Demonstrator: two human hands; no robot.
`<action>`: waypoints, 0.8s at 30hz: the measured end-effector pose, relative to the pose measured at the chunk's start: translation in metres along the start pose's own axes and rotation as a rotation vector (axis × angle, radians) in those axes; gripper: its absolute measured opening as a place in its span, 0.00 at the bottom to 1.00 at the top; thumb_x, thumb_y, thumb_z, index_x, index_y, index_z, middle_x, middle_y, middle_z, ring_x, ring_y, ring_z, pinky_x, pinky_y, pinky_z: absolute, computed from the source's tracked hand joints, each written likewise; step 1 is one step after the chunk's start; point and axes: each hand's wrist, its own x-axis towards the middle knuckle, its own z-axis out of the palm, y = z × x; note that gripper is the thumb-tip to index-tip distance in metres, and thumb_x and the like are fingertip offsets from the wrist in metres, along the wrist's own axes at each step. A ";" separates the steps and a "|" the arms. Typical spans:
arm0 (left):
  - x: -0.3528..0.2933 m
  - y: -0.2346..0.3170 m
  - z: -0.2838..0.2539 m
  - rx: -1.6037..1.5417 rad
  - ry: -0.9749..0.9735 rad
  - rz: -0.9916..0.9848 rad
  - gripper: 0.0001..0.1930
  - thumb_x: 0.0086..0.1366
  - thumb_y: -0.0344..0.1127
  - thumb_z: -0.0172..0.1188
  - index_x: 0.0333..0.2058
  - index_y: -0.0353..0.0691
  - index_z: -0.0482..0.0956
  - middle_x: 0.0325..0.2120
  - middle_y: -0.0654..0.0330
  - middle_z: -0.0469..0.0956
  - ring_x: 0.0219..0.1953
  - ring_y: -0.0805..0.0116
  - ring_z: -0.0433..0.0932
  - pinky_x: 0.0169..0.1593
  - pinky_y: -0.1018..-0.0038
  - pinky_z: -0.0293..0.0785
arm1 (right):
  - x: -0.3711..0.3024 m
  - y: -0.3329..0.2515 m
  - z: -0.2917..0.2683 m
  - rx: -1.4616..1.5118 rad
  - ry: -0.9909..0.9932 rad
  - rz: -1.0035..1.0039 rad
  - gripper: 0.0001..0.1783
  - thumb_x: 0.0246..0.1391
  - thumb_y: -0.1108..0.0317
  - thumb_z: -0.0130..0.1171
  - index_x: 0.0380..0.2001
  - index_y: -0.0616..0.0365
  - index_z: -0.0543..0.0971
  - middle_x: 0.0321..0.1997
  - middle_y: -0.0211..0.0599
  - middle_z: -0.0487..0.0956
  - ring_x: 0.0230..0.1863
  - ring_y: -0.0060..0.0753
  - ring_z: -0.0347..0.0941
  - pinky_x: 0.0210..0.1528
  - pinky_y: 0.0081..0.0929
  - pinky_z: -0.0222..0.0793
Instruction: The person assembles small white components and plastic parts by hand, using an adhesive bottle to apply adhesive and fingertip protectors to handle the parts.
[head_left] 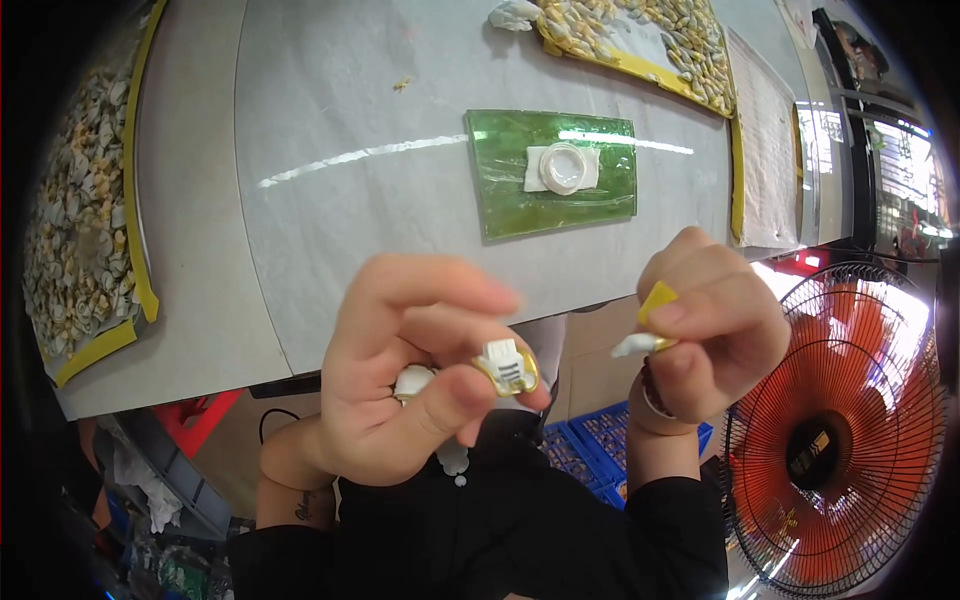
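My left hand (pixel 395 350) pinches a small white-and-gold piece (pixel 508 367) with dark stripes between thumb and fingers; its forefinger is raised above it. A rounded white piece (pixel 413 381) shows against the palm of the same hand. To the right, my right hand (pixel 715 320) is closed around a small tool with a white, pointed tip (pixel 638 345). A yellow flap (pixel 657 300) sticks up between its fingers. The tip points toward the piece in my left hand but stays apart from it. Both hands are raised at the table's near edge.
On the grey table (pixel 350 220) lies a green glass plate (pixel 505 205) bearing a small round white dish (pixel 564 168). Yellow-edged trays of small white-and-gold pieces stand at left (pixel 85 210) and far right (pixel 690 60). A white padded tray (pixel 768 150) and orange fan (pixel 835 430) are on the right.
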 end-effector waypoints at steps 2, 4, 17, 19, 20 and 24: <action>0.000 -0.008 -0.005 -0.095 -0.072 0.129 0.17 0.58 0.45 0.55 0.35 0.39 0.63 0.22 0.48 0.75 0.11 0.82 0.65 0.15 0.90 0.61 | -0.007 0.001 0.007 0.013 0.046 0.006 0.11 0.46 0.66 0.57 0.24 0.64 0.71 0.19 0.33 0.69 0.18 0.23 0.60 0.19 0.16 0.55; 0.003 -0.010 0.000 -0.065 -0.069 0.134 0.17 0.58 0.45 0.56 0.34 0.39 0.63 0.22 0.49 0.75 0.10 0.82 0.65 0.15 0.90 0.61 | -0.010 0.000 0.008 0.107 0.068 0.097 0.10 0.46 0.67 0.58 0.24 0.63 0.71 0.19 0.33 0.69 0.19 0.23 0.60 0.19 0.16 0.55; 0.006 0.004 0.016 0.039 0.100 -0.076 0.15 0.57 0.35 0.54 0.39 0.33 0.65 0.22 0.63 0.62 0.14 0.81 0.60 0.17 0.86 0.56 | -0.022 0.002 0.015 0.603 0.200 0.302 0.07 0.41 0.80 0.55 0.28 0.67 0.73 0.23 0.40 0.74 0.23 0.27 0.68 0.26 0.21 0.63; 0.002 -0.006 0.003 -0.014 0.033 -0.036 0.16 0.55 0.35 0.54 0.40 0.33 0.64 0.22 0.64 0.60 0.14 0.81 0.60 0.17 0.86 0.55 | -0.025 0.004 0.017 0.739 0.211 0.368 0.06 0.44 0.79 0.55 0.30 0.66 0.72 0.24 0.41 0.74 0.24 0.27 0.69 0.27 0.21 0.64; 0.001 -0.010 -0.002 -0.069 -0.036 0.004 0.18 0.54 0.35 0.54 0.41 0.33 0.63 0.21 0.65 0.58 0.14 0.80 0.60 0.17 0.85 0.54 | -0.026 0.005 0.019 0.740 0.212 0.368 0.06 0.44 0.79 0.55 0.30 0.66 0.72 0.24 0.41 0.74 0.24 0.27 0.69 0.27 0.21 0.64; 0.002 -0.006 0.001 -0.256 -0.083 -0.048 0.21 0.54 0.43 0.56 0.40 0.34 0.62 0.20 0.66 0.57 0.13 0.80 0.59 0.16 0.84 0.52 | -0.029 0.004 0.020 0.837 0.231 0.392 0.06 0.46 0.78 0.54 0.30 0.67 0.70 0.25 0.44 0.74 0.25 0.27 0.69 0.28 0.20 0.66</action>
